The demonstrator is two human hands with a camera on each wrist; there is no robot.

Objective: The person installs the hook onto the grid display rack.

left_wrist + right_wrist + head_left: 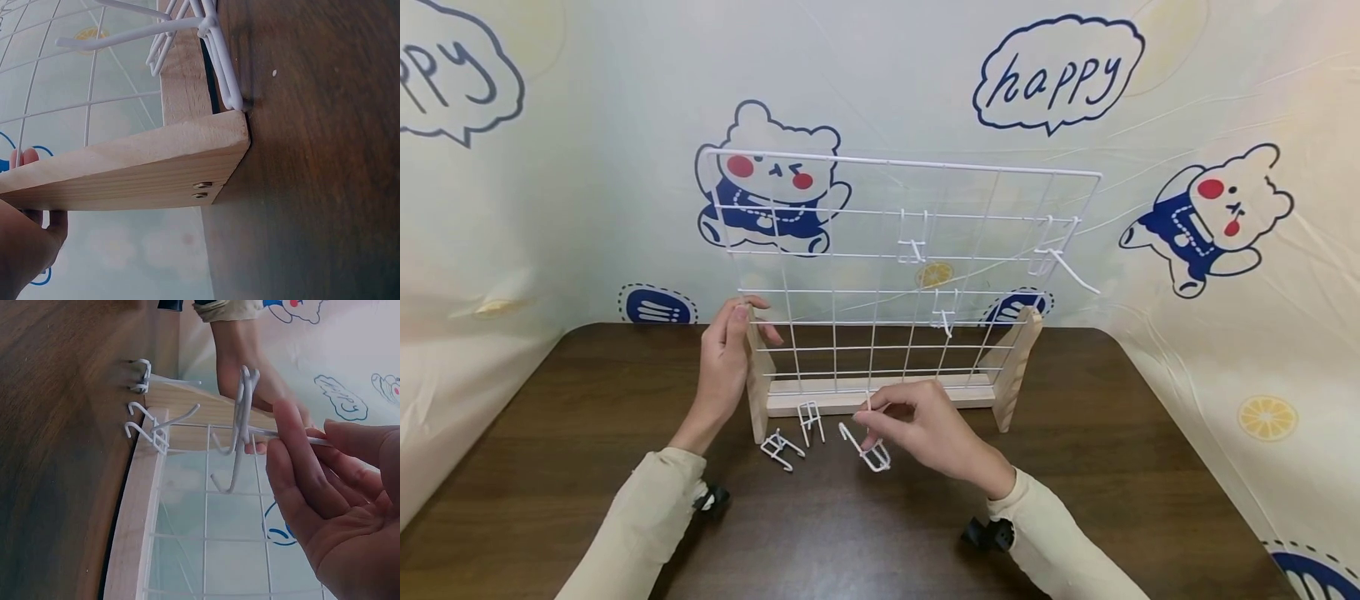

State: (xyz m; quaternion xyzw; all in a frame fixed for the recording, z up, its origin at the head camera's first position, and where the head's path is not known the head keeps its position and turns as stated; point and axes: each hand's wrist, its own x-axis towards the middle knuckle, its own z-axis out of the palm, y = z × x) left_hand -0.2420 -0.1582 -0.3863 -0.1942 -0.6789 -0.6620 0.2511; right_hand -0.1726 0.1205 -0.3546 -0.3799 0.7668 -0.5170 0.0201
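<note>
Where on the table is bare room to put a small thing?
The tabletop is bare right of the rack, left of the left sleeve, and between it and the right sleeve. It is crowded before the rack's left end: two loose hooks, the right hand holding another hook.

Head view bright, with soft sheen forward of the back edge of the dark brown wood-grain worktop (820, 517); left wrist view dimmer, the pale printed backdrop (144, 256) blurred.

Head view forward and down, wrist views close, sideways, sharing wire grid (877, 292)
</note>
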